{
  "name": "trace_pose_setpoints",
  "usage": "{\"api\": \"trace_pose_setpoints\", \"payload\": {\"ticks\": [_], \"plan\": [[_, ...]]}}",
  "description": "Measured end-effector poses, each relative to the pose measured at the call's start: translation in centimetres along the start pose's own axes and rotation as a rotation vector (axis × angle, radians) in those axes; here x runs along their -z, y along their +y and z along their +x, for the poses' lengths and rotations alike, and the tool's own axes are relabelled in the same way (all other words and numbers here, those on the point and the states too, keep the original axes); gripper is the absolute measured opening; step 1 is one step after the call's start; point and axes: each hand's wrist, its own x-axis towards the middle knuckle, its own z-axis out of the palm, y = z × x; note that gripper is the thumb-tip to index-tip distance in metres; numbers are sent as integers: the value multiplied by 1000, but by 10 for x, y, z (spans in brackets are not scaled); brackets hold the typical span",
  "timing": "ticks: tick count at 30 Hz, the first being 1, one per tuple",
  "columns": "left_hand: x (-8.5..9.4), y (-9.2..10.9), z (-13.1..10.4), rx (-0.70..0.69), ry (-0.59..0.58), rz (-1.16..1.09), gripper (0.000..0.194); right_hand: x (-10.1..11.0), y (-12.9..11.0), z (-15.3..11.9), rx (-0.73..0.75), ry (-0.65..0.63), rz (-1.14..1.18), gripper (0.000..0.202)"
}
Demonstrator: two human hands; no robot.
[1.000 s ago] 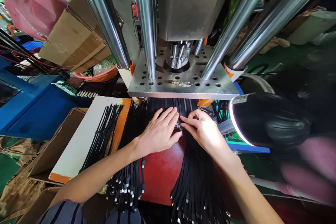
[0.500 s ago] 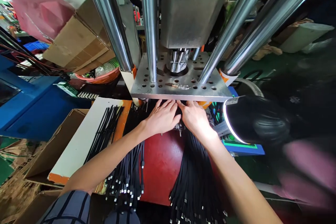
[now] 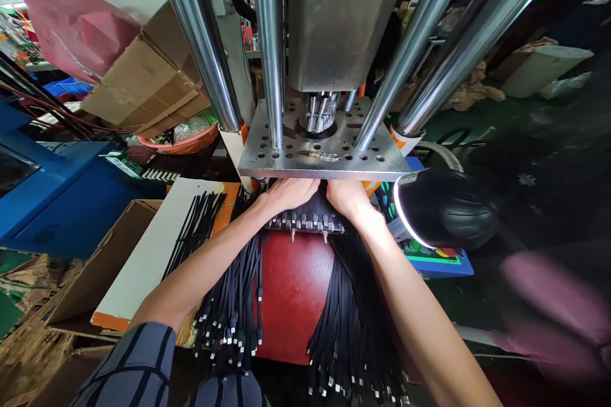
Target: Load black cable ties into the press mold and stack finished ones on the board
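My left hand (image 3: 292, 194) and my right hand (image 3: 349, 198) reach side by side under the front edge of a thick steel press plate (image 3: 324, 168). That plate hides most of their fingers, so their grip cannot be made out. Just below them lies a fixture bar (image 3: 305, 223), with a row of black cable connectors along it and two bolts sticking out in front. Black flat cables run up from the bar between the hands. One bundle of black cables (image 3: 233, 305) with metal plugs hangs at the left, another cable bundle (image 3: 348, 318) at the right.
Steel guide columns (image 3: 272, 51) surround the press. A lit black lamp (image 3: 443, 210) stands close beside my right forearm. To the left, more cables lie on a white board (image 3: 143, 248) over a cardboard box (image 3: 105, 261). A red surface (image 3: 293, 292) lies below the fixture.
Both hands have slid further under the plate, away from me, uncovering the fixture bar and its row of connectors. The view has shifted slightly.
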Motion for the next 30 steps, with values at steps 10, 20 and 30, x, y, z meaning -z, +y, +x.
{"api": "trace_pose_setpoints", "payload": {"ticks": [10, 20, 30], "plan": [[-3, 28, -225, 719, -379, 41, 36, -15, -29, -255, -467, -80, 52, 39], [-6, 23, -219, 815, -223, -280, 31, -24, -26, -250, -444, -41, 148, 37], [6, 67, -213, 830, -138, -1536, 46, 34, -65, -239, -464, -8, 906, 27]]}}
